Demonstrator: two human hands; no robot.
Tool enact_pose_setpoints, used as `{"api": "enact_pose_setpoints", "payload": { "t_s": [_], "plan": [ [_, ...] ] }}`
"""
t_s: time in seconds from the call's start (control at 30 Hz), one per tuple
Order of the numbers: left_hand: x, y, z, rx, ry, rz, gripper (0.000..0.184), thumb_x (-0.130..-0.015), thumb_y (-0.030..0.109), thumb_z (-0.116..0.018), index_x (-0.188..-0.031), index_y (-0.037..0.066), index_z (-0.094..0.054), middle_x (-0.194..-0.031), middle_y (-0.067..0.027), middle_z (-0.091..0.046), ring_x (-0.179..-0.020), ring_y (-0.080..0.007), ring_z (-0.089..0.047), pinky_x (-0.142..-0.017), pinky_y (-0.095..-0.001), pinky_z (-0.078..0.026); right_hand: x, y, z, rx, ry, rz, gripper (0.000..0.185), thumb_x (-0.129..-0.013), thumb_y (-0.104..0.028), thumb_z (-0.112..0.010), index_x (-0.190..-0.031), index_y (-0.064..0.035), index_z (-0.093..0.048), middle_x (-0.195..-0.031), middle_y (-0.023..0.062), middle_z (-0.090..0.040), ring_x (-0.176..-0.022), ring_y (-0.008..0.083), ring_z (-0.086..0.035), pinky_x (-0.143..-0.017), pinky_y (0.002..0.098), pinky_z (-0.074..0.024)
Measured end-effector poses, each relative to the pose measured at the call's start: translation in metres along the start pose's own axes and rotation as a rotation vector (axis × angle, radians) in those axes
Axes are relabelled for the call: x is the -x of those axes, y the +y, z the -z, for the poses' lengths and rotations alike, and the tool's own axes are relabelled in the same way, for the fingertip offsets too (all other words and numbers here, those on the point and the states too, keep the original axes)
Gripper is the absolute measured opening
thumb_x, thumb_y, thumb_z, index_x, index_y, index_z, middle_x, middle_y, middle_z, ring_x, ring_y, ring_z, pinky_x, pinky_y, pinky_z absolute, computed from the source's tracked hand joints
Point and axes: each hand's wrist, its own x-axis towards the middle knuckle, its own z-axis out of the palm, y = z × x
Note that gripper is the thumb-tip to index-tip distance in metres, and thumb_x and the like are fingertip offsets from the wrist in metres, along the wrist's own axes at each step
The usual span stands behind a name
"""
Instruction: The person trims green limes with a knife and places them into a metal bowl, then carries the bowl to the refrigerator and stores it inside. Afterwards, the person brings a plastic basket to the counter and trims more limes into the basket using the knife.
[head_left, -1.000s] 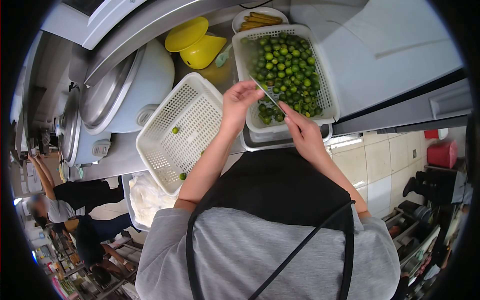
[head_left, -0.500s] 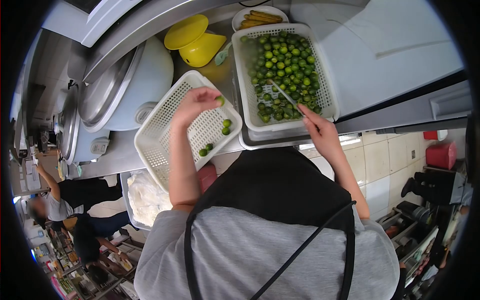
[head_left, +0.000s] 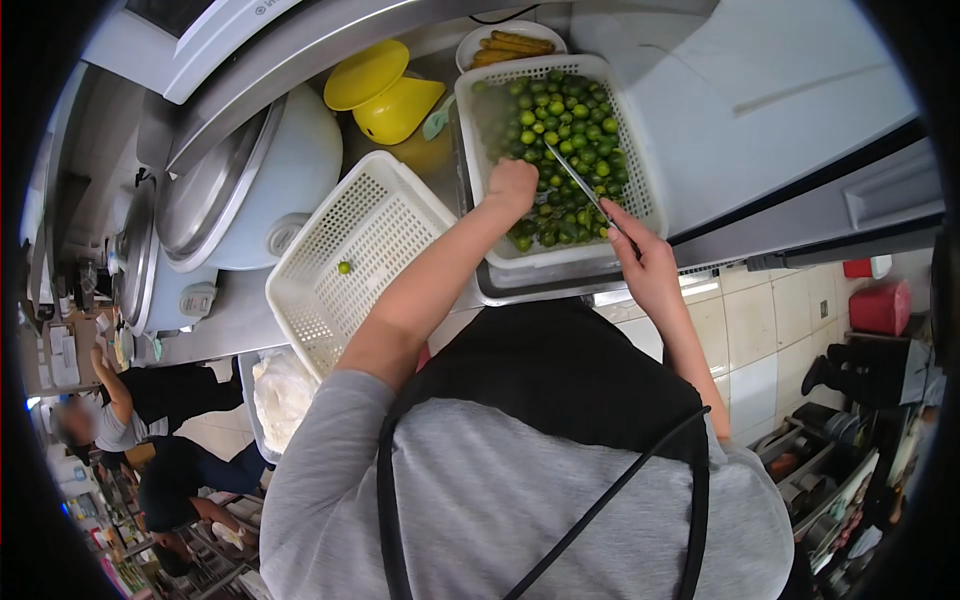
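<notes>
My right hand [head_left: 645,255] grips a knife [head_left: 578,180], its blade lying over the limes and pointing away from me. Small green limes [head_left: 580,130] fill much of a white perforated basket [head_left: 640,150]. At that basket's left side my left hand [head_left: 513,185] reaches down among the limes, fingers curled under and mostly hidden. What it holds, if anything, does not show. A second white basket [head_left: 375,185] stands tilted to the left, with one lime [head_left: 344,267] visible in it. My left forearm crosses over and covers part of this basket.
A metal tray [head_left: 500,290] lies under the lime basket. Behind are a yellow scale [head_left: 385,90] and a plate [head_left: 470,35] of brown sticks. Large lidded pots [head_left: 300,150] stand left. A tub [head_left: 280,400] with a white bag sits below. Other people work at far left.
My left hand has moved right, from over the left basket, where it held a lime, into the lime basket. A lime now lies mid-basket on the left. The knife has shifted slightly.
</notes>
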Motion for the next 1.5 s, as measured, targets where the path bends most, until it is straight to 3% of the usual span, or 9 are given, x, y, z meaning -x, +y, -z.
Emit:
{"api": "enact_pose_setpoints", "payload": {
  "t_s": [0.1,0.17,0.2,0.27,0.77,0.87,1.13,1.23,1.5],
  "plan": [
    [0.014,-0.016,0.018,0.202,-0.029,0.043,0.023,-0.073,0.001,-0.057,-0.096,0.000,-0.062,-0.089,-0.0133,-0.063,-0.084,-0.0277,-0.062,-0.067,-0.0339,-0.052,0.003,0.000,0.001,-0.018,0.014,-0.031,0.030,-0.087,-0.015,-0.050,-0.117,-0.0099,-0.053,-0.110,0.0138,-0.058,-0.096,0.0261,-0.058,-0.080,0.0296,-0.0441],
    [0.036,-0.035,0.031,1.327,0.122,0.002,0.026,-0.078,0.001,-0.057,-0.103,0.000,-0.058,-0.093,-0.0123,-0.059,-0.086,-0.0250,-0.061,-0.071,-0.0305,-0.052,0.004,0.001,0.000,-0.079,0.020,-0.101,0.031,-0.088,-0.015,-0.049,-0.118,-0.0081,-0.052,-0.111,0.0133,-0.058,-0.098,0.0233,-0.058,-0.082,0.0285,-0.0426],
    [0.048,-0.040,0.038,1.326,0.121,0.000,0.026,-0.078,0.001,-0.057,-0.103,0.000,-0.058,-0.093,-0.0123,-0.059,-0.086,-0.0250,-0.061,-0.071,-0.0305,-0.052,0.004,0.001,-0.001,-0.099,0.023,-0.123,0.031,-0.088,-0.015,-0.049,-0.118,-0.0075,-0.052,-0.111,0.0131,-0.058,-0.099,0.0224,-0.057,-0.083,0.0281,-0.0421],
    [0.071,-0.045,0.049,1.955,0.094,0.082,0.028,-0.080,0.000,-0.057,-0.108,-0.004,-0.053,-0.090,-0.0064,-0.055,-0.088,-0.0172,-0.058,-0.081,-0.0299,-0.050,0.003,0.003,-0.008,-0.175,0.044,-0.069,0.031,-0.089,-0.015,-0.047,-0.118,-0.0058,-0.051,-0.113,0.0130,-0.057,-0.102,0.0195,-0.056,-0.085,0.0265,-0.0400],
    [0.106,-0.039,0.043,2.087,0.218,-0.027,0.020,-0.080,0.002,-0.058,-0.100,-0.002,-0.056,-0.094,-0.0082,-0.061,-0.088,-0.0162,-0.058,-0.085,-0.0330,-0.046,-0.004,-0.001,-0.042,-0.266,-0.186,-0.055,0.031,-0.089,-0.017,-0.048,-0.119,-0.0077,-0.051,-0.103,0.0147,-0.061,-0.080,0.0135,-0.056,-0.074,0.0232,-0.0419],
    [0.111,-0.033,0.056,2.132,0.200,-0.107,0.021,-0.080,0.002,-0.057,-0.101,-0.002,-0.056,-0.094,-0.0082,-0.061,-0.089,-0.0162,-0.058,-0.087,-0.0337,-0.045,-0.006,0.012,-0.040,-0.161,-0.206,-0.266,0.031,-0.089,-0.017,-0.048,-0.119,-0.0081,-0.051,-0.098,0.0135,-0.062,-0.075,0.0120,-0.054,-0.072,0.0228,-0.0416],
    [0.102,-0.032,0.050,2.114,0.261,-0.066,0.020,-0.081,0.002,-0.056,-0.101,-0.002,-0.056,-0.096,-0.0088,-0.061,-0.091,-0.0169,-0.058,-0.088,-0.0349,-0.045,0.009,-0.014,-0.035,-0.113,-0.061,0.123,0.031,-0.089,-0.016,-0.048,-0.119,-0.0087,-0.052,-0.088,0.0115,-0.062,-0.070,0.0117,-0.052,-0.069,0.0237,-0.0417],
    [0.104,-0.034,0.051,2.147,0.251,-0.092,0.019,-0.082,0.002,-0.056,-0.100,-0.001,-0.056,-0.096,-0.0091,-0.061,-0.091,-0.0170,-0.058,-0.088,-0.0346,-0.045,0.009,-0.017,-0.032,-0.143,-0.136,-0.166,0.031,-0.089,-0.016,-0.049,-0.118,-0.0086,-0.052,-0.090,0.0125,-0.062,-0.071,0.0127,-0.053,-0.069,0.0243,-0.0424],
    [0.103,-0.033,0.045,2.145,0.288,-0.045,0.019,-0.081,0.001,-0.056,-0.100,-0.001,-0.056,-0.096,-0.0089,-0.061,-0.091,-0.0168,-0.058,-0.088,-0.0339,-0.046,0.014,-0.012,-0.034,-0.108,-0.053,0.091,0.030,-0.088,-0.014,-0.049,-0.118,-0.0084,-0.052,-0.098,0.0152,-0.061,-0.076,0.0147,-0.056,-0.071,0.0248,-0.0438]
  ]
}}
